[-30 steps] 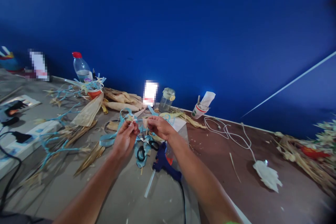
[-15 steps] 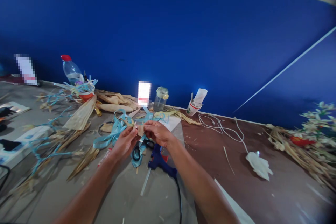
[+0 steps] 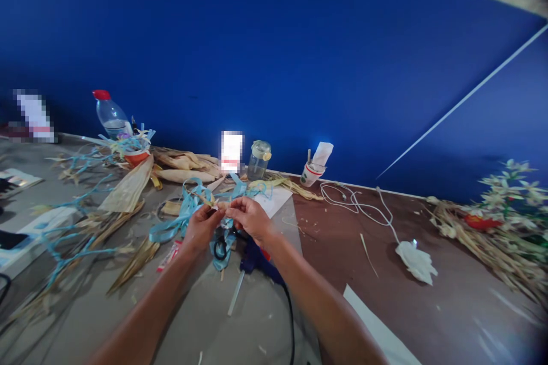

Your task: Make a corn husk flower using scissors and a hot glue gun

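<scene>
near the frame's centre, the left hand and right hand both pinch tightly on a pale scrap; scissors and a glue gun lie lower.

The head camera is looking forward and down across the table, facing the wall, which is dominating the upper frame. It is sitting near the left hand and right hand, framing both below centre.
</scene>
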The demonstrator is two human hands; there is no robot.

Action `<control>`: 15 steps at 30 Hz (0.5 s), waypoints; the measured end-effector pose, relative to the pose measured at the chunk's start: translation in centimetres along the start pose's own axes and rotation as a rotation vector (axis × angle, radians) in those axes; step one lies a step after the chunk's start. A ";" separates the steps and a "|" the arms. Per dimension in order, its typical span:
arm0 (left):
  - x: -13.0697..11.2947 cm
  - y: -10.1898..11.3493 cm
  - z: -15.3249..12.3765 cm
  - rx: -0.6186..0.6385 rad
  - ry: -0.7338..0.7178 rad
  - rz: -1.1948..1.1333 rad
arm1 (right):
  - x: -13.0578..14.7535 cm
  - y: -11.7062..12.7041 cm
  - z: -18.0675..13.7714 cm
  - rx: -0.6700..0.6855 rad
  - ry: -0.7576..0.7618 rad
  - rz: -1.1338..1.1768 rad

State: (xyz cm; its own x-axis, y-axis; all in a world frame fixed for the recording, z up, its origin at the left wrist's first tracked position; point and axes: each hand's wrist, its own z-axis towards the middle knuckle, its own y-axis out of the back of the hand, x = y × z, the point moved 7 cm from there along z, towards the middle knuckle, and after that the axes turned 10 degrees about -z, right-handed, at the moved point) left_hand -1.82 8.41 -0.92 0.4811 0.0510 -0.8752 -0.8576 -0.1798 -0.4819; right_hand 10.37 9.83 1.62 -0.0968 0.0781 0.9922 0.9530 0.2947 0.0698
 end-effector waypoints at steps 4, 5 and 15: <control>0.6 0.1 0.1 0.009 0.024 -0.012 | -0.3 0.4 0.3 -0.080 0.013 -0.100; 0.8 0.2 0.1 0.019 0.033 -0.017 | -0.2 0.7 0.3 -0.100 0.021 -0.121; 0.2 -0.7 -0.4 0.087 0.029 0.110 | 0.5 1.4 -0.2 -0.113 0.062 -0.273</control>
State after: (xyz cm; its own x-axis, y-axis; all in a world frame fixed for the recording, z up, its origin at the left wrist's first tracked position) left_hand -1.04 8.16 -0.74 0.3874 0.0067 -0.9219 -0.9174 -0.0966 -0.3862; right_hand 11.66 10.10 2.24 -0.3394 -0.0485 0.9394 0.9204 0.1891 0.3423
